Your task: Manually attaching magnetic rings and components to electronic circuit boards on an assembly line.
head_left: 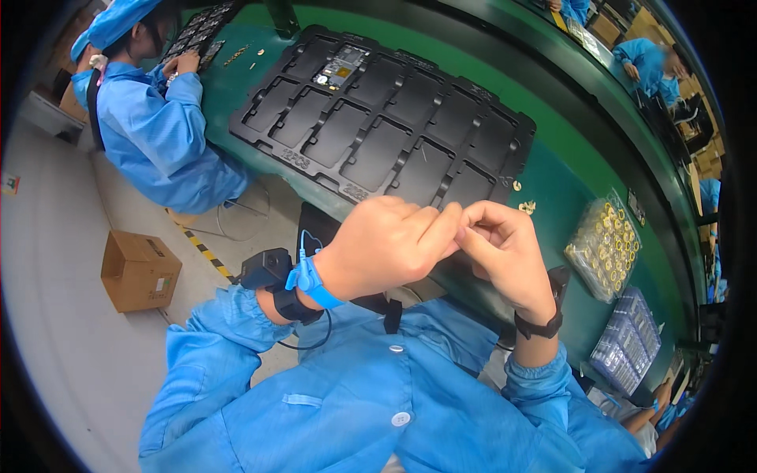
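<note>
My left hand (394, 240) and my right hand (505, 248) meet fingertip to fingertip above the near edge of the bench. Both are closed in a pinch, and whatever they may hold between them is too small or hidden to make out. A blue wrist strap with a cord and a small black camera sit on my left wrist; a black band circles the right. Just beyond my hands lies a black moulded tray (319, 169) with rows of shallow pockets. One pocket at its far left holds a circuit board (341, 67).
Small cream-coloured pieces (527, 207) lie right of the tray. A clear pack of round yellow-rimmed parts (605, 248) and a stack of clear plastic trays (627, 339) stand at the right. A co-worker (158, 126) sits at the left, near a cardboard box (140, 272) on the floor.
</note>
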The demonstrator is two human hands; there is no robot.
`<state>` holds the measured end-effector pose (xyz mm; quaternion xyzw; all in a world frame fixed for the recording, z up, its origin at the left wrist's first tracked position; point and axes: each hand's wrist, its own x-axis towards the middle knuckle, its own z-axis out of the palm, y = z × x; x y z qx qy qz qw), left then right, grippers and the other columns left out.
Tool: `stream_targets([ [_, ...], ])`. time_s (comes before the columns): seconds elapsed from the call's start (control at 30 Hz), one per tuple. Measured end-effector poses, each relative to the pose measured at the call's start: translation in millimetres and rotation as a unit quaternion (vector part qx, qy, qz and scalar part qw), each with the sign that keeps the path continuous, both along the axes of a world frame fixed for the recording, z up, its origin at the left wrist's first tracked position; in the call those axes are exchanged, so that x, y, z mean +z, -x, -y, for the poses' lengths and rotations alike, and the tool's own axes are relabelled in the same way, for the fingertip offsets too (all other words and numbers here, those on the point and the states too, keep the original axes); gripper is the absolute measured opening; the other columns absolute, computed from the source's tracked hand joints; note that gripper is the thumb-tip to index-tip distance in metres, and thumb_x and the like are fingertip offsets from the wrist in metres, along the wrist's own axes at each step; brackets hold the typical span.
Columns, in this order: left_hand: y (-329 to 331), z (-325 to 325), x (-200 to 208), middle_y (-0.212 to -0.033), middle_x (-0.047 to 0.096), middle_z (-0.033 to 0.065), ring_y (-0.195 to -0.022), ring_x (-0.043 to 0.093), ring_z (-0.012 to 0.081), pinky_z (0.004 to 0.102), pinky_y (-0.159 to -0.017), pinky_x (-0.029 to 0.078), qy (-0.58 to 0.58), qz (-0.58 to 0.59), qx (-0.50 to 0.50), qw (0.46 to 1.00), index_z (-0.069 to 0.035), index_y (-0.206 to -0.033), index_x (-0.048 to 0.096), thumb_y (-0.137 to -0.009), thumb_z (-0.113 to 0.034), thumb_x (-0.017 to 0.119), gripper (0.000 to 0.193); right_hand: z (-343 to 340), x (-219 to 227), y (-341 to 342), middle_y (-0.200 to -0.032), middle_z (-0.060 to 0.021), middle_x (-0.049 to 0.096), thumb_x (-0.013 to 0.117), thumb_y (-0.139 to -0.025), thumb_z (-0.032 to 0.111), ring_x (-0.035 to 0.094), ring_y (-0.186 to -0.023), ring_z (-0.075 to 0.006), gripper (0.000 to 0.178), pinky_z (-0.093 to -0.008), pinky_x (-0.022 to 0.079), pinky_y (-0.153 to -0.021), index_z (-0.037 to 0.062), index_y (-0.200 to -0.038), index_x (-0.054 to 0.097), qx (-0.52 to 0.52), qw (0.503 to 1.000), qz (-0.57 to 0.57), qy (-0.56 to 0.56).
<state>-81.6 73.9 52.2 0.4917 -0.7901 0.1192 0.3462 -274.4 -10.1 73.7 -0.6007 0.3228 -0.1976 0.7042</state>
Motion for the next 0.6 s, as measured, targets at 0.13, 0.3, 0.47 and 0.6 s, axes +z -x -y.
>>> stream_targets([
  [0.13,-12.3,-0.9,-11.3,-0.067,0.06,0.0026,-0.053,0.059,0.0188,0.0317,-0.05,0.046,0.003,-0.005,0.004,1.0,0.001,-0.109,0.069,-0.082,-0.014,0.084,0.034,4.1,-8.4,-12.4,-0.09,0.0022,0.067,0.07,-0.101,0.01,0.057,-0.071,-0.0007,0.012,-0.018,0.042,-0.058,-0.0009,-0.098,0.068,0.017,0.999,-0.011,-0.037],
  [0.3,-29.6,-0.3,-23.4,-0.065,0.057,0.0014,-0.053,0.059,0.0174,0.0312,-0.049,0.046,0.007,-0.037,0.019,0.999,0.0,-0.106,0.068,-0.085,-0.015,0.083,0.03,9.1,-18.9,-34.5,-0.084,0.004,0.063,0.07,-0.101,0.011,0.047,-0.062,0.002,0.011,-0.0177,0.031,-0.048,0.0012,-0.097,0.067,0.015,0.992,0.001,-0.123],
  [0.47,-49.4,5.7,-31.3,-0.064,0.056,0.0009,-0.053,0.058,0.0167,0.0311,-0.049,0.045,-0.003,-0.028,0.015,0.999,0.0,-0.107,0.068,-0.087,-0.018,0.082,0.03,22.2,-25.2,-54.6,-0.078,0.0042,0.06,0.069,-0.101,0.009,0.044,-0.057,0.0014,0.008,-0.0198,0.028,-0.047,0.0016,-0.097,0.067,0.034,0.987,-0.014,-0.154],
  [0.6,-70.5,15.2,-19.2,-0.066,0.06,0.0027,-0.054,0.061,0.0172,0.0312,-0.052,0.048,-0.066,-0.067,0.006,0.996,0.0,-0.112,0.069,-0.09,-0.021,0.081,0.033,35.0,-34.4,-61.7,-0.077,0.0056,0.06,0.07,-0.099,0.006,0.045,-0.06,0.0011,0.005,-0.0194,0.029,-0.049,0.0025,-0.097,0.067,0.001,0.995,-0.01,-0.097],
])
